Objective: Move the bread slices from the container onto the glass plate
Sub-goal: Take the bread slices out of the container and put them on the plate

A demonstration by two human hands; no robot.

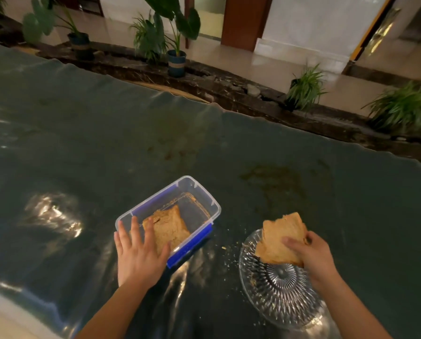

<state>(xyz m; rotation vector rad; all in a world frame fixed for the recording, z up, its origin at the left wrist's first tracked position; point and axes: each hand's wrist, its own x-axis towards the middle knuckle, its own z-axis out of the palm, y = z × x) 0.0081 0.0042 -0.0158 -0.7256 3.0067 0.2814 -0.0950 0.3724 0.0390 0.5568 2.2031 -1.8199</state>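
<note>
Above glass plate (277, 299): slice (277, 238) in right hand (309, 255)

Two bread slices (281, 238), one container (194, 192), one glass plate (277, 292), five potted plants (177, 45)

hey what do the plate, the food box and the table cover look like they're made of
Plate: seemingly clear cut glass; ribs radiate from its centre and sparkle.
Food box: likely clear plastic, with see-through walls and blue clips.
Table cover: probably glossy dark plastic sheeting, wrinkled with bright glare.
</note>
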